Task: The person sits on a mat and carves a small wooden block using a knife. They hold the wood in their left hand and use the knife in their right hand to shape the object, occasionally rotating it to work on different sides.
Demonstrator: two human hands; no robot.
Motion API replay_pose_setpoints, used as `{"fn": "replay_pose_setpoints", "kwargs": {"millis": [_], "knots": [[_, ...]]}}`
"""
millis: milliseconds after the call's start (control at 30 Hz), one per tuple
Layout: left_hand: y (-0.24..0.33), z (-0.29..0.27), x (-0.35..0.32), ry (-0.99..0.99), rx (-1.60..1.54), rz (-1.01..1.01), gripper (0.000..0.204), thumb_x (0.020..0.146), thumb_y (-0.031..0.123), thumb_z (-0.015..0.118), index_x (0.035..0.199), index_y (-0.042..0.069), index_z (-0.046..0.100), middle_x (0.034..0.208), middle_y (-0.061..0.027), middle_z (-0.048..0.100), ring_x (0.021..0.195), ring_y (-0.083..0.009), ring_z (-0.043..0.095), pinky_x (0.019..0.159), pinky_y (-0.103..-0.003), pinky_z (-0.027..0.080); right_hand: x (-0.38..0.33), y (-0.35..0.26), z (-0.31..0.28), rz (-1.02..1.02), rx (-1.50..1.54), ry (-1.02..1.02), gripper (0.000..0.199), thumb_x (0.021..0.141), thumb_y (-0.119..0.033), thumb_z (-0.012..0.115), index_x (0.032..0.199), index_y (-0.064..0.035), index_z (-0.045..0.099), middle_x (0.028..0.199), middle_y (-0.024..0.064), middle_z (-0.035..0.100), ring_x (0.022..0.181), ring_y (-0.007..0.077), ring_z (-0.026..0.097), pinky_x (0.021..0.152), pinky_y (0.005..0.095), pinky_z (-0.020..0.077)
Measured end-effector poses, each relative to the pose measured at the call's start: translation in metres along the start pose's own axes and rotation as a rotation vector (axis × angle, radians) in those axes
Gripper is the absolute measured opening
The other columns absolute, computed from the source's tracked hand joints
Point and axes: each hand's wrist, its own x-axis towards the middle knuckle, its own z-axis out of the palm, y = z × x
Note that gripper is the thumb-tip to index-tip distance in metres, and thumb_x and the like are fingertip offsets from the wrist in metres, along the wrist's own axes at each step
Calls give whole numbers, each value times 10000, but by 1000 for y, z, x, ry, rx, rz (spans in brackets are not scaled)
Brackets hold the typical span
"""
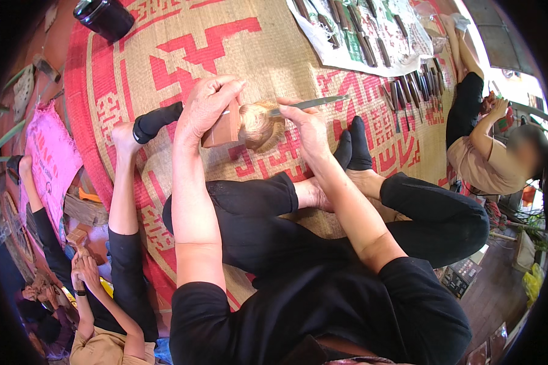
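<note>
A pale, rounded wood carving (260,129) with streaky grain sits on a reddish-brown block base (223,132). My left hand (210,108) is closed round the block from above, holding the carving sideways over the mat. In my right hand (307,125) is a long grey metal file (318,102), pinched between fingers and thumb. Its narrow tip points right, away from the carving, while its other end lies against or behind the carving's upper side. The exact contact is hidden.
A red-patterned woven mat (286,55) lies under my crossed legs. Several carving tools (365,45) rest on a white sheet, and more chisels (417,91) line up beside it. A black jar (105,18) stands far left. Co-workers sit left (112,298) and right (490,146).
</note>
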Motion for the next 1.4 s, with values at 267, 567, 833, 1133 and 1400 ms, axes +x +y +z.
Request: {"fn": "replay_pose_setpoints", "kwargs": {"millis": [267,567,833,1133,1400], "knots": [[0,0,1,12,14,6,307,866,288,572,691,37,594,616,-5,556,586,-62,523,557,-241,412,8,7,-14,23,-51,46,263,768,-41,673,1026,13,662,948,62,669,867,117,596,823,253,447],[2,-1,-1,-29,-54,-18,317,871,294,561,684,39,585,603,-12,566,559,-73,536,541,-239,422,-5,13,-4,-1,-37,-33,283,780,-44,659,1055,19,651,958,67,665,883,129,590,851,264,441],[-2,-3,0,-12,-13,-8,316,871,293,558,685,40,596,598,-19,573,549,-77,542,535,-241,424,-20,-4,15,-41,-85,-154,312,764,-38,663,1069,28,646,994,65,653,912,111,567,875,252,411],[-3,-1,1,-1,16,20,320,864,295,561,677,38,593,605,-12,568,543,-75,526,537,-246,414,-15,-1,0,-46,-32,-90,313,766,-42,664,1068,31,635,993,83,655,907,130,587,883,260,421],[-1,0,2,6,15,-7,322,861,305,563,676,42,587,601,-4,554,556,-66,518,551,-242,408,-6,10,-14,-20,-60,-48,323,774,-36,652,1090,28,631,996,77,658,901,124,579,874,267,417]]}}
